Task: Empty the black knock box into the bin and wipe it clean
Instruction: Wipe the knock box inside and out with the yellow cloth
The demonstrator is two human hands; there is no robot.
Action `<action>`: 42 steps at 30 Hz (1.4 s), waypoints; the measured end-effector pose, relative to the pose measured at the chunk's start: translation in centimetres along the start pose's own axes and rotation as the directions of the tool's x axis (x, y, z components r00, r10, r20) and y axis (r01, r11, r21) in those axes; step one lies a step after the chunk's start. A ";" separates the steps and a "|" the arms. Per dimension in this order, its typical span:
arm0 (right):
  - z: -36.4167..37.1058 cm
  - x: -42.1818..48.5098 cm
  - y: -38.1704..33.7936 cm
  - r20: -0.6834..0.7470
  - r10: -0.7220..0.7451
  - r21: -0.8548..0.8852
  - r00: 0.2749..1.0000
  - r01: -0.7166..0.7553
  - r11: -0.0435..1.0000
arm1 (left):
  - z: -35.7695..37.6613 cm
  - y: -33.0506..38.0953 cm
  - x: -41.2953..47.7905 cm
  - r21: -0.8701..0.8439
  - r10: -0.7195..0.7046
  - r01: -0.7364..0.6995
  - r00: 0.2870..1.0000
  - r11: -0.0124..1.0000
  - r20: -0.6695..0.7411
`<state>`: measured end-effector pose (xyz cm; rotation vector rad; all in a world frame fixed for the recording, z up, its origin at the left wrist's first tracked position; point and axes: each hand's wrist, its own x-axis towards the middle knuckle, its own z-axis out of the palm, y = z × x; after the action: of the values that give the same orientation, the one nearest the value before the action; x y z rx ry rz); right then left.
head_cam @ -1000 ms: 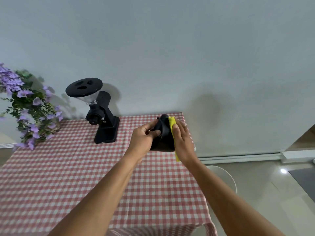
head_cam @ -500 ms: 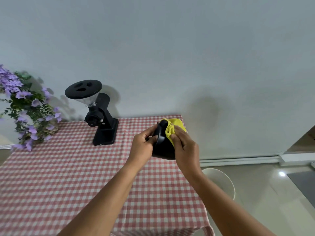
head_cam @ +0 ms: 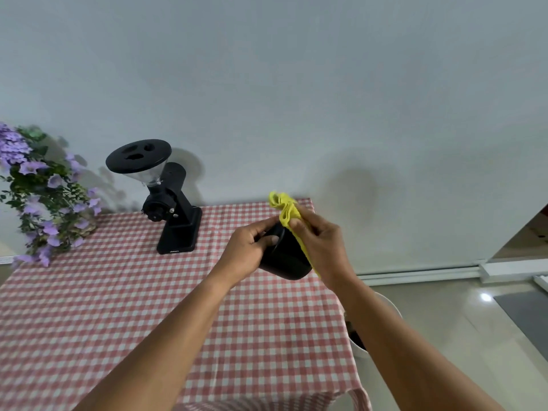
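Observation:
I hold the black knock box [head_cam: 286,258] in the air above the table's far right corner, tilted on its side. My left hand [head_cam: 247,252] grips its left rim, thumb across the edge. My right hand [head_cam: 321,243] pinches a yellow cloth [head_cam: 286,207] against the box's right side; the cloth bunches above my fingers and a strip hangs down behind the box. A white bin [head_cam: 385,304] stands on the floor right of the table, mostly hidden behind my right forearm, with dark contents showing inside.
A table with a red-and-white checked cloth [head_cam: 118,307] fills the lower left. A black coffee grinder [head_cam: 166,197] stands at its back edge. Purple flowers [head_cam: 38,194] hang at the far left. A pale wall rises behind; tiled floor lies to the right.
My right hand has drawn the yellow cloth up and out, so it now bunches above the box. The box has tipped a little and sits slightly lower in my left hand.

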<state>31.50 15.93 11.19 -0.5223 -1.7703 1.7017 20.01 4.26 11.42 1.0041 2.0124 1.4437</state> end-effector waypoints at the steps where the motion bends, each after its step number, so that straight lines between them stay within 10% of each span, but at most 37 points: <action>1: -0.2 0.0 -0.1 0.030 0.003 0.005 1.000 -0.003 1.000 | 0.1 0.1 -0.1 0.009 0.001 -0.001 1.000 1.000 -0.001; 8: 1.3 1.0 -0.9 -0.298 0.222 0.100 0.929 -0.201 0.975 | 1.9 0.2 -1.4 0.157 0.144 -0.135 0.989 0.978 -0.046; 12: 0.6 1.7 -1.1 -0.210 0.358 0.140 0.910 -0.335 0.932 | 2.1 -0.5 -1.8 0.094 0.104 -0.098 0.993 0.991 -0.063; 20: 2.3 -2.8 1.2 -0.106 0.050 -0.491 0.993 -0.096 0.866 | 2.0 -0.5 -1.9 -0.147 -0.042 0.023 0.991 0.989 -0.130; 27: 1.0 0.3 2.9 -0.150 0.140 -0.301 0.979 -0.180 0.936 | 2.1 -0.5 -1.7 -0.117 -0.066 0.052 0.991 0.992 -0.119; 31: 2.2 -2.1 2.5 -0.033 0.072 -0.576 0.997 -0.077 0.814 | 1.6 -0.5 -1.2 -0.197 -0.110 0.069 0.971 0.978 -0.211; 34: 2.1 -2.2 2.9 -0.084 0.023 -0.446 0.996 -0.058 0.893 | 1.2 -0.6 -1.1 -0.183 -0.096 0.066 0.983 0.981 -0.158; 38: 0.4 0.5 1.5 -0.098 0.329 -0.039 0.939 -0.334 0.942 | 1.1 -0.5 -1.5 -0.110 -0.060 0.051 0.994 0.993 -0.087; 42: -0.7 1.4 1.5 -0.110 0.388 -0.014 0.915 -0.392 0.920 | 0.9 -0.2 -1.1 -0.050 -0.028 0.025 0.998 0.998 -0.055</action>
<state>30.71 17.49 9.92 -1.0211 -1.7041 1.8660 21.32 3.89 10.84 0.9226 2.0116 1.5153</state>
